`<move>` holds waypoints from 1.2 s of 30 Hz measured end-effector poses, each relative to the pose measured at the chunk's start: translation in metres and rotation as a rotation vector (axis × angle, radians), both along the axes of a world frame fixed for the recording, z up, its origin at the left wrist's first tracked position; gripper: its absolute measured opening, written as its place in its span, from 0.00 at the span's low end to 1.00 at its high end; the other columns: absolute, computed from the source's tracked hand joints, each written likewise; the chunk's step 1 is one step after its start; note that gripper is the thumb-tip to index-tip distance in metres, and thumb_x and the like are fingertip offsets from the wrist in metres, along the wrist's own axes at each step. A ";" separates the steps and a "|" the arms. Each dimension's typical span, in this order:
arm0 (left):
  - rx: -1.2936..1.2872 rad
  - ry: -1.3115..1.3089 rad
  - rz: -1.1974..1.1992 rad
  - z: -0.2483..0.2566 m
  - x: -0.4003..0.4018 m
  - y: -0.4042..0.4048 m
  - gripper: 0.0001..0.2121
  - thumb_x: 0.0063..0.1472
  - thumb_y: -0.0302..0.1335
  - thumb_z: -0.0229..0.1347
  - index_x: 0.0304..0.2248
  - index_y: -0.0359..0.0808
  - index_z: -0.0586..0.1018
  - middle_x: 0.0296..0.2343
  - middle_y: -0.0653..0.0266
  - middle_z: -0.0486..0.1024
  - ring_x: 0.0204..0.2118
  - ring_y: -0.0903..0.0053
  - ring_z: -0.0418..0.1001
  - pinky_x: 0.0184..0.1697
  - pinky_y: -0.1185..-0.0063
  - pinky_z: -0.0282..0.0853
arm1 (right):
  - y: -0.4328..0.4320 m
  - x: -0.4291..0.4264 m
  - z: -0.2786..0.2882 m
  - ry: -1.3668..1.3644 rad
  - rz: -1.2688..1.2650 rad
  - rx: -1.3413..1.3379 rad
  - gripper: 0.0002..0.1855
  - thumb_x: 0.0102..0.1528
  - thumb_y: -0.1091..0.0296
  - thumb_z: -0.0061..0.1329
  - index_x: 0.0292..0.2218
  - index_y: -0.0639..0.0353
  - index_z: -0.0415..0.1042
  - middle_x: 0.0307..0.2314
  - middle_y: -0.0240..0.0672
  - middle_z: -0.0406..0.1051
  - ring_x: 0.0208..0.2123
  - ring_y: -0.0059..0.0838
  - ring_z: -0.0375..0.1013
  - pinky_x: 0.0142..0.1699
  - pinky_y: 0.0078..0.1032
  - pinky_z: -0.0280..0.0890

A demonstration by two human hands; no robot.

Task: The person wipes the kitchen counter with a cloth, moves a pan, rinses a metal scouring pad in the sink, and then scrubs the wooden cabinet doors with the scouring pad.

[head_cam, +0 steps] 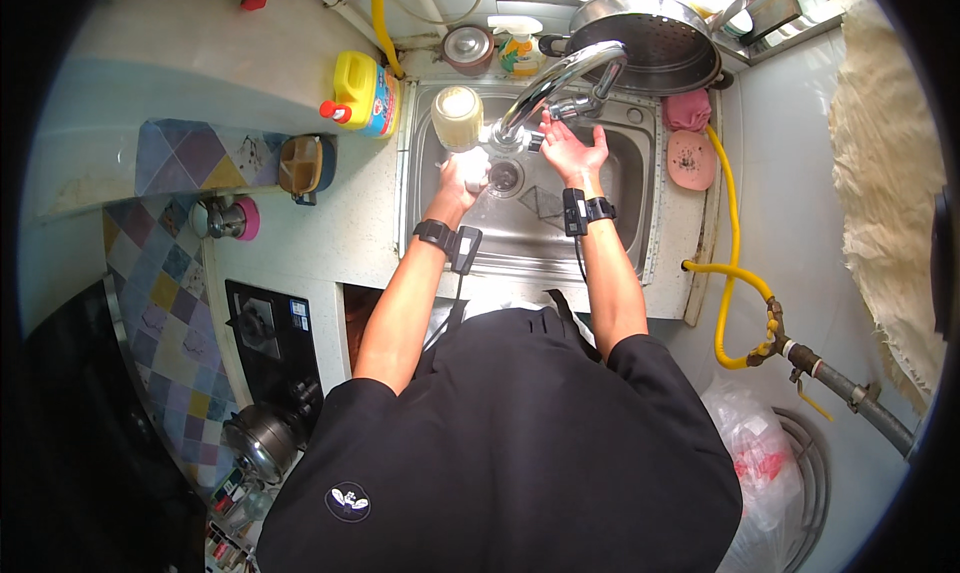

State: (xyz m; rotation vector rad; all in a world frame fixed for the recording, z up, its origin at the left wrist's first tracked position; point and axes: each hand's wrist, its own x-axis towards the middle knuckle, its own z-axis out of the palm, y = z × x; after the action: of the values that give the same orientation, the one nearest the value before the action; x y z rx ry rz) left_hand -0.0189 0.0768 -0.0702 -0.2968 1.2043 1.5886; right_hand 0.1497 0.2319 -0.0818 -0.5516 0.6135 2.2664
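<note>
My left hand (459, 179) is curled over the left part of the stainless steel sink (517, 246). Soft white material (477, 169), cloth or foam, shows at its fingers; I cannot tell which. Just beyond that hand is a cloudy jar (457, 122) with a pale top. My right hand (573, 151) is palm up with fingers spread and nothing in it, near the outlet of the chrome faucet (559, 70). Between my hands lies the round drain strainer (505, 177). A dark grid-patterned patch (541, 204) shows on the basin floor. Each wrist wears a black strapped device.
Behind the sink stand a spray bottle (520, 47), a lidded pot (468, 47) and a large perforated pan (637, 44). A yellow detergent jug (364, 96) is at left. The pink soap dish (691, 160) and yellow hose (731, 220) lie right; a gas stove (259, 325) is lower left.
</note>
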 end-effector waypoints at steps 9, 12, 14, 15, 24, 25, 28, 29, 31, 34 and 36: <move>0.034 0.007 -0.055 -0.012 -0.006 -0.003 0.11 0.60 0.33 0.46 0.30 0.35 0.75 0.17 0.61 0.72 0.15 0.72 0.72 0.12 0.75 0.65 | 0.004 -0.003 0.009 0.065 -0.032 -0.042 0.51 0.53 0.29 0.28 0.55 0.75 0.52 0.48 0.55 0.66 0.45 0.43 0.69 0.49 0.39 0.61; 0.117 -0.125 -0.012 -0.023 -0.009 -0.005 0.12 0.60 0.36 0.44 0.23 0.40 0.72 0.12 0.64 0.67 0.10 0.72 0.67 0.11 0.74 0.62 | 0.007 0.003 0.007 0.055 -0.023 -0.063 0.52 0.53 0.28 0.28 0.55 0.77 0.52 0.49 0.56 0.65 0.45 0.43 0.69 0.49 0.40 0.61; 0.098 -0.077 0.008 -0.011 -0.005 0.000 0.13 0.60 0.35 0.43 0.20 0.42 0.70 0.11 0.66 0.65 0.10 0.73 0.65 0.10 0.75 0.60 | 0.006 0.011 -0.006 0.051 0.068 0.040 0.50 0.53 0.28 0.30 0.54 0.75 0.57 0.48 0.52 0.67 0.47 0.40 0.70 0.50 0.40 0.61; 0.043 0.023 0.013 -0.001 0.003 0.003 0.14 0.60 0.35 0.42 0.18 0.43 0.68 0.10 0.67 0.64 0.09 0.73 0.64 0.10 0.75 0.59 | 0.005 0.017 -0.012 0.070 0.120 0.102 0.48 0.53 0.30 0.31 0.53 0.74 0.59 0.48 0.49 0.68 0.47 0.39 0.71 0.51 0.40 0.61; 0.118 0.366 -0.166 0.026 0.037 -0.006 0.13 0.62 0.34 0.48 0.25 0.36 0.75 0.20 0.68 0.72 0.21 0.81 0.70 0.26 0.81 0.65 | -0.092 0.006 0.006 -0.404 0.912 0.366 0.35 0.56 0.36 0.40 0.49 0.61 0.67 0.43 0.43 0.70 0.46 0.41 0.70 0.50 0.40 0.66; 0.119 0.401 -0.170 0.034 0.046 -0.007 0.15 0.64 0.36 0.47 0.26 0.34 0.76 0.21 0.68 0.72 0.23 0.82 0.70 0.26 0.82 0.64 | -0.104 -0.002 0.018 -0.302 0.876 0.348 0.38 0.56 0.33 0.39 0.51 0.59 0.66 0.46 0.42 0.69 0.48 0.41 0.69 0.51 0.42 0.65; 0.083 0.852 -0.348 0.027 0.051 -0.011 0.16 0.64 0.39 0.46 0.28 0.36 0.77 0.32 0.63 0.74 0.37 0.73 0.71 0.42 0.73 0.62 | -0.118 -0.019 0.044 -0.027 0.641 0.466 0.35 0.58 0.32 0.34 0.52 0.52 0.65 0.48 0.38 0.68 0.51 0.40 0.66 0.56 0.45 0.60; -0.039 1.216 -0.446 0.028 0.053 -0.015 0.15 0.64 0.39 0.46 0.29 0.36 0.78 0.35 0.62 0.74 0.41 0.70 0.69 0.46 0.69 0.60 | -0.121 -0.024 0.048 0.036 0.569 0.488 0.34 0.59 0.33 0.33 0.51 0.51 0.66 0.48 0.36 0.68 0.52 0.39 0.66 0.57 0.44 0.59; -0.184 1.698 -0.544 0.044 0.054 -0.018 0.14 0.63 0.38 0.46 0.32 0.37 0.78 0.39 0.57 0.72 0.46 0.63 0.66 0.51 0.63 0.56 | -0.124 -0.027 0.044 -0.069 0.486 0.463 0.31 0.60 0.35 0.34 0.50 0.51 0.66 0.47 0.33 0.68 0.51 0.34 0.66 0.58 0.38 0.59; -0.296 2.046 -0.528 0.068 0.058 -0.021 0.13 0.61 0.35 0.44 0.37 0.37 0.75 0.42 0.52 0.68 0.47 0.56 0.62 0.50 0.59 0.55 | -0.129 -0.027 0.059 -0.214 0.502 0.531 0.29 0.61 0.37 0.37 0.49 0.53 0.67 0.46 0.32 0.69 0.49 0.31 0.67 0.57 0.34 0.60; -0.301 1.999 -0.501 0.073 0.063 -0.021 0.13 0.61 0.34 0.43 0.38 0.37 0.74 0.42 0.51 0.67 0.46 0.56 0.63 0.50 0.59 0.55 | -0.132 -0.028 0.075 -0.394 0.471 0.728 0.28 0.61 0.41 0.41 0.47 0.57 0.67 0.44 0.34 0.69 0.47 0.29 0.68 0.55 0.30 0.61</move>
State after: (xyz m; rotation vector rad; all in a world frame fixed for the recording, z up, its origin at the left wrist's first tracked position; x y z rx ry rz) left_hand 0.0441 0.0555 0.0029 1.6861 2.5761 0.8494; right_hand 0.1218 0.1004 -0.0065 -0.7811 -0.5813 2.4763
